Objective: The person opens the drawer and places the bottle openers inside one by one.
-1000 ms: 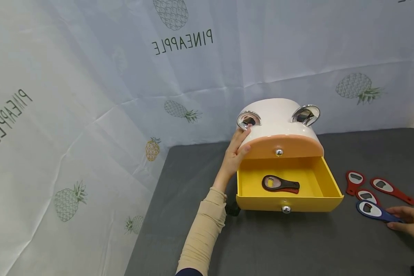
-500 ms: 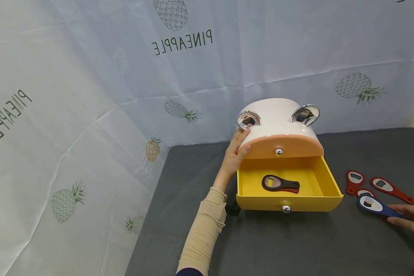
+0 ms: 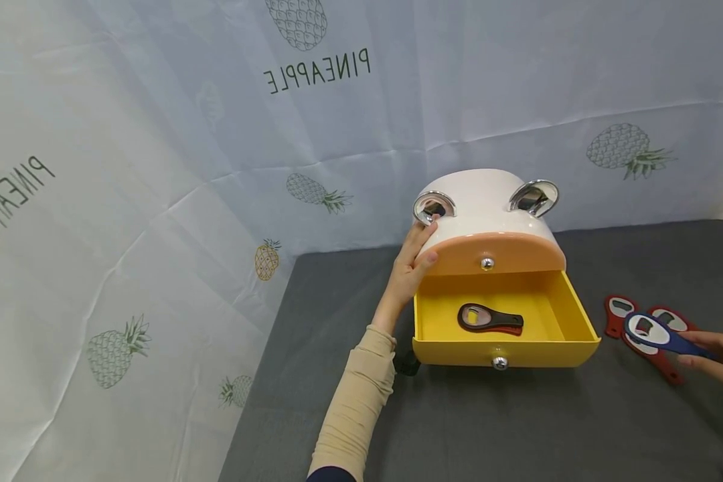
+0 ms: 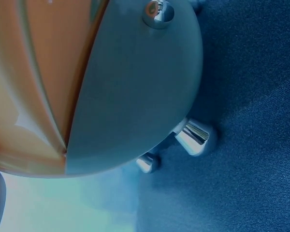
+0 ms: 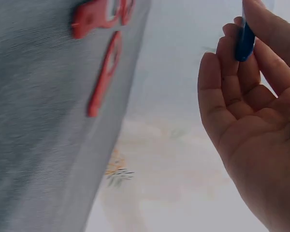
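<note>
My right hand (image 3: 721, 355) pinches a blue bottle opener (image 3: 653, 333) by its handle end, held over several red bottle openers (image 3: 663, 365) on the table. In the right wrist view, the blue handle sits between thumb and fingertips, the rest out of frame. My left hand (image 3: 406, 271) rests against the left side of a white, rounded drawer box (image 3: 482, 194), thumb at its orange upper front. The box's yellow lower drawer (image 3: 554, 301) is pulled out. In it lies a black bottle opener (image 3: 491, 318), with a red one (image 3: 511, 330) partly hidden beneath.
Two chrome ear-shaped pieces (image 3: 534, 198) stick up from the box top. The dark grey table (image 3: 518, 428) meets a pineapple-print cloth (image 3: 361, 201) behind and at the left. A chrome knob (image 3: 499, 363) juts from the drawer front.
My right hand has lifted the blue bottle opener and moved it slightly up and back, uncovering the handle of a red one below. The left hand stays where it was.
</note>
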Motion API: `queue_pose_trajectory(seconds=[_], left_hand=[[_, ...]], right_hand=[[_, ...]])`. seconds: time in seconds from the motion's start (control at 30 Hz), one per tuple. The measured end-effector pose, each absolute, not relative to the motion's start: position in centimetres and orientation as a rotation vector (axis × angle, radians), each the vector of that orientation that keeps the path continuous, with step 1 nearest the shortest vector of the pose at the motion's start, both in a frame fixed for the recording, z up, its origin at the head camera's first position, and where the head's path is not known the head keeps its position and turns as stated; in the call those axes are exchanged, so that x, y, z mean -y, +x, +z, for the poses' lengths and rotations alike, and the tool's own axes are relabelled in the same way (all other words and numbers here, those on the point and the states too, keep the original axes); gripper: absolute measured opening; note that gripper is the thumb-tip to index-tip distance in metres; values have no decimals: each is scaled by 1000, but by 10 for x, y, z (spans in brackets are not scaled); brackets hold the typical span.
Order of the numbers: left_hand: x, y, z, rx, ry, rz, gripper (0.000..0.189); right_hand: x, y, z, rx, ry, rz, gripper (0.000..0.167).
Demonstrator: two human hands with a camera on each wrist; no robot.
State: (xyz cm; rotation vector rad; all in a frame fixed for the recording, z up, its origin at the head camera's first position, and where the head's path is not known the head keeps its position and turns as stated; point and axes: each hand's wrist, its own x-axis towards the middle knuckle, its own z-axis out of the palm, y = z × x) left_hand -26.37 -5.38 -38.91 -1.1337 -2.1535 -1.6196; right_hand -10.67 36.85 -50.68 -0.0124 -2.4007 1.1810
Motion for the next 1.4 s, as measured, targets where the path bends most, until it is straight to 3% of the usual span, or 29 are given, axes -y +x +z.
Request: queue_pose_trajectory(seconds=[0.1,0.5,0.7,0.87,1.13,1.4], left_hand=[[54,-265,-390,2131,-1150,-1603,78],[53,-268,-394,2144,-1128,-1618,78],[53,-264,-390,2147,-1129,-1622,79],[53,-263,-390,2162,-1102,-1638,80],[54,-264,-391,2154,-1097,-1635,80],[53,-266,-391,2131,-1123,-1630,81]], right_hand=[[-361,-105,-489,2380,10,1159,64],[-340,-107,-449,2386,48,1062,46],[-321,-108,-428,2369,171,1077,46],[-306,-113,-409,2491,171,1051,29],[-277,-120,-387,2640,180,1007,32],[-243,-131,-380,2604,413,1050,28]])
